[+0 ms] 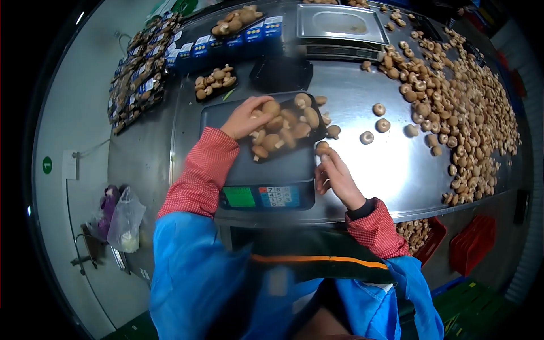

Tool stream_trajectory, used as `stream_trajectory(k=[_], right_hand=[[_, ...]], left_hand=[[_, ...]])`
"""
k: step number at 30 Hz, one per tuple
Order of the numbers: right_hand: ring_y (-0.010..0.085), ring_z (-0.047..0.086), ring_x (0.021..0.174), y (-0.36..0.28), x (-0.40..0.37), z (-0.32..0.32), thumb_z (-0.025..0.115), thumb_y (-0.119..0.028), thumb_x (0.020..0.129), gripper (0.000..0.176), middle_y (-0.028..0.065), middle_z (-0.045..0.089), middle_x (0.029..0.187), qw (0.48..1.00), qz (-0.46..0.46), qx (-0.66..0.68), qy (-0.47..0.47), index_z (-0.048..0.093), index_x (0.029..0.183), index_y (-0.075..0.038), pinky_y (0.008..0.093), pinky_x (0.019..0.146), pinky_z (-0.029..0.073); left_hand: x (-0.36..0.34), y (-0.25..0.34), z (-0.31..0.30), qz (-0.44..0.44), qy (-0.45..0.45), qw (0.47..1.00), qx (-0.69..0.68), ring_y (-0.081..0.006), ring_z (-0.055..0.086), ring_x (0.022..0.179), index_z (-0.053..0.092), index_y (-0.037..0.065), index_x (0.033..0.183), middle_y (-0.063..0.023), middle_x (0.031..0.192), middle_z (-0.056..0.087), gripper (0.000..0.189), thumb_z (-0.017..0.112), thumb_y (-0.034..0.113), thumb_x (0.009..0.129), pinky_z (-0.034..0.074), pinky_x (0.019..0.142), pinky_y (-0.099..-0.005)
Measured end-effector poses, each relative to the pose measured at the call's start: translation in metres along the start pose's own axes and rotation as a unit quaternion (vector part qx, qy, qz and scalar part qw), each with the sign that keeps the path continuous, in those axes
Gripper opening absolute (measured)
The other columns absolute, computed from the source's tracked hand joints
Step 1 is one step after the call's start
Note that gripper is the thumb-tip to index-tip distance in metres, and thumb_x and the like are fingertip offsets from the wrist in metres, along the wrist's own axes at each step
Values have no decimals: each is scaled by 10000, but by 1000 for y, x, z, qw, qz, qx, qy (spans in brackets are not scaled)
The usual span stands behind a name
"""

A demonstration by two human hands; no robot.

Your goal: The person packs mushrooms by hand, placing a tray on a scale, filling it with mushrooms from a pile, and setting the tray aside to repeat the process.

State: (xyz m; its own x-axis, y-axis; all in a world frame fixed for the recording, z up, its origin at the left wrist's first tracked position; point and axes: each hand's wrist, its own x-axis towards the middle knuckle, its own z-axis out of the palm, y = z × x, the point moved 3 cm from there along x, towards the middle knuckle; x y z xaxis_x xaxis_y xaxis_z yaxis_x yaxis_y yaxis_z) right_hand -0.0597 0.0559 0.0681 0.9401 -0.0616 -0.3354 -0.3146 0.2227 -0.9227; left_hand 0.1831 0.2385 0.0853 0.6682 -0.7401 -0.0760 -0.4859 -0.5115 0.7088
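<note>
A black tray of brown mushrooms (286, 127) lies on a dark weighing scale (226, 164) with a green display and a keypad. My left hand (247, 118) is on the tray's left side, its fingers closed round a mushroom (271, 107) at the top left. Just right of the scale, my right hand (338, 177) pinches a small mushroom (322, 148) between thumb and fingers. A few loose mushrooms (333, 132) rest by the tray's right edge.
Many mushrooms (453, 113) cover the right of the metal table (391, 175). A second scale (343, 24), an empty black tray (281, 73) and filled trays (216, 83) stand farther back. Packed trays (139, 73) are stacked left; red crates (473, 243) stand below right.
</note>
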Motion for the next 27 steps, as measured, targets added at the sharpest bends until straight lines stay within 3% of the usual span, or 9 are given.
stream_trajectory(k=[4, 8, 9, 13, 16, 20, 23, 25, 27], right_hand=[[116, 582, 579, 4, 1, -8, 376, -357, 1054, 419, 31, 559, 749, 999, 16, -32, 37, 426, 1323, -41, 223, 489, 461], [109, 558, 561, 6, -2, -21, 374, -350, 1055, 378, 26, 550, 708, 997, 16, -29, 65, 492, 1237, -39, 221, 490, 458], [106, 546, 552, 0, -5, -19, 383, -332, 1053, 363, 23, 542, 693, 997, 19, -16, 71, 514, 1213, -34, 217, 492, 456], [96, 535, 549, -4, -9, -30, 431, -268, 1037, 325, 19, 535, 697, 995, 16, -30, 90, 516, 1236, -26, 211, 496, 455], [95, 549, 619, -29, -18, -26, 538, -180, 977, 326, 26, 555, 804, 989, -53, -97, 102, 512, 1261, -22, 225, 545, 454], [116, 579, 731, -47, -21, -4, 602, -107, 913, 515, 65, 552, 1023, 977, -156, -145, 11, 400, 1384, -58, 236, 607, 489], [105, 589, 699, -25, -18, -18, 617, -97, 914, 335, 46, 592, 923, 992, -65, -108, -8, 521, 1231, -49, 228, 579, 481], [101, 577, 636, -8, -19, -41, 598, -122, 930, 213, 35, 592, 812, 995, -1, -102, 20, 565, 1119, -28, 218, 543, 490], [122, 599, 656, 28, -17, -77, 605, -122, 922, 180, 52, 612, 816, 973, 15, -222, 57, 591, 1075, -29, 248, 558, 498]], left_hand=[[-4, -4, 3, 26, 42, 998, -49, -210, 551, 1170, 546, 79, 1300, -78, 1233, 572, 487, 713, 237, 870, 425, 1020, -300], [-13, -2, 1, -25, 90, 954, -285, -163, 559, 1140, 578, 62, 1204, -52, 1176, 598, 374, 720, 145, 868, 440, 1003, -305], [-13, 1, 0, -14, 131, 954, -271, -133, 619, 927, 595, 33, 1141, -62, 1102, 636, 335, 713, 50, 827, 504, 845, -288], [-24, 23, -10, 73, 269, 942, -186, -105, 613, 837, 587, 44, 1166, -75, 1020, 654, 371, 729, 82, 825, 514, 744, -273], [-46, 70, -4, -17, 176, 947, -268, -124, 618, 956, 562, 69, 1188, -22, 1054, 620, 356, 705, 78, 863, 507, 861, -270], [-69, 123, 62, -8, -17, 955, -295, -137, 648, 881, 549, 74, 1229, -47, 1010, 666, 390, 694, 83, 868, 528, 779, -257], [-85, 133, 92, 32, 28, 943, -329, -144, 648, 831, 588, 8, 1140, -85, 927, 652, 253, 647, 82, 905, 528, 737, -286], [-97, 125, 84, 64, 89, 969, -219, -158, 652, 827, 627, 9, 1066, -77, 927, 654, 187, 648, 95, 901, 532, 734, -300], [-112, 98, 69, 68, 166, 971, -161, -150, 643, 866, 675, 45, 1021, -69, 981, 669, 126, 635, 79, 907, 528, 762, -275]])
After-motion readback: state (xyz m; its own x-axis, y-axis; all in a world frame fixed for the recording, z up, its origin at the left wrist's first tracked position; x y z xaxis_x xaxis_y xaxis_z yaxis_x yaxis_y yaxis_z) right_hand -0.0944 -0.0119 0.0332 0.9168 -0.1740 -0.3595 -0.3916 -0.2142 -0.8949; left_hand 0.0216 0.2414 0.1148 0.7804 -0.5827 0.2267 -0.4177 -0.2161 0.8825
